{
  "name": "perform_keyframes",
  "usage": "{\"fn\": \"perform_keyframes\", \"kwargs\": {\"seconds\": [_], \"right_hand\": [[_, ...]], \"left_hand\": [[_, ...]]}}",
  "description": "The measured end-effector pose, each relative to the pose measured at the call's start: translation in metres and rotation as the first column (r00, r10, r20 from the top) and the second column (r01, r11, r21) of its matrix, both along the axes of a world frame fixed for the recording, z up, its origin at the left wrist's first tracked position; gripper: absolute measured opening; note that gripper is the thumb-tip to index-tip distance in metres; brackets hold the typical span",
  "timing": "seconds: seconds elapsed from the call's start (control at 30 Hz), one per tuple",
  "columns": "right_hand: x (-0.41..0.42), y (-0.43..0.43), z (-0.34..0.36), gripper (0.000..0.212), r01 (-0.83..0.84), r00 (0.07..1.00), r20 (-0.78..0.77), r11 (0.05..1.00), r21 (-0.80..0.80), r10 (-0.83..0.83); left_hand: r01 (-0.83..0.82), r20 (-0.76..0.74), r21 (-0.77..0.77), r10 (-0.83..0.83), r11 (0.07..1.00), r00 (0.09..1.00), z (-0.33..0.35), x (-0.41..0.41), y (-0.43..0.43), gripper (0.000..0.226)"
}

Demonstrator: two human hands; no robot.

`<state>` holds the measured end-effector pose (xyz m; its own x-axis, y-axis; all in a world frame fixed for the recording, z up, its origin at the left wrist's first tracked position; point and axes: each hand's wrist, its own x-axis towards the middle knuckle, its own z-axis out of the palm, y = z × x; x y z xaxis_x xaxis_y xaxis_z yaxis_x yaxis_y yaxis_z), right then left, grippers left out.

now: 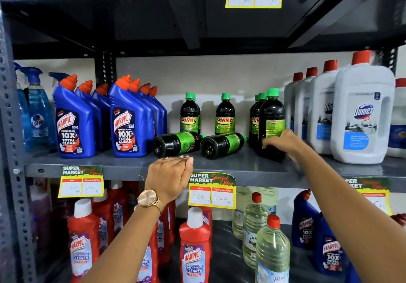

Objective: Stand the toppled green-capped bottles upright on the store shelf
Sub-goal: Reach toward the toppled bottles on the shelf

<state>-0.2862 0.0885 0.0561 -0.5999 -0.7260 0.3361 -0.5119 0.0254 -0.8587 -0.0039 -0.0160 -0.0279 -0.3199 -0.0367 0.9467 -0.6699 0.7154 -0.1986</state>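
Note:
Two dark green-capped bottles lie on their sides on the grey middle shelf [230, 164]: the left toppled bottle [175, 143] and the right toppled bottle [222, 144], bases toward me. Behind them two bottles stand upright [190, 115] [224, 115]. A row of upright bottles stands to the right, and my right hand [283, 141] is wrapped around the front bottle [271, 120] of that row. My left hand [170, 175], with a watch on the wrist, hovers at the shelf's front edge just below the left toppled bottle, fingers together and holding nothing.
Blue Harpic bottles [129, 120] crowd the shelf on the left, white Domex jugs [362, 115] on the right. Price tags [212, 191] hang on the shelf edge. The shelf below holds red cleaner bottles and clear bottles. An upper shelf is close overhead.

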Motion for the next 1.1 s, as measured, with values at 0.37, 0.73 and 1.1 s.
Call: {"fn": "perform_keyframes", "kwargs": {"seconds": [0.37, 0.73, 1.1], "right_hand": [[-0.001, -0.011, -0.015, 0.091, 0.230, 0.965, -0.120, 0.973, -0.022, -0.231], [-0.003, -0.012, -0.015, 0.081, 0.242, 0.961, -0.103, 0.960, -0.137, -0.257], [-0.004, -0.009, -0.016, 0.093, 0.257, 0.961, -0.112, 0.966, 0.022, -0.253]], "left_hand": [[-0.049, -0.065, 0.065, 0.053, 0.997, 0.996, 0.002, -0.004, 0.005, 0.051], [-0.041, -0.054, 0.088, 0.046, 0.995, 0.998, 0.002, -0.002, 0.006, 0.053], [-0.043, -0.048, 0.109, 0.049, 0.993, 0.998, 0.002, -0.003, 0.007, 0.054]]}}
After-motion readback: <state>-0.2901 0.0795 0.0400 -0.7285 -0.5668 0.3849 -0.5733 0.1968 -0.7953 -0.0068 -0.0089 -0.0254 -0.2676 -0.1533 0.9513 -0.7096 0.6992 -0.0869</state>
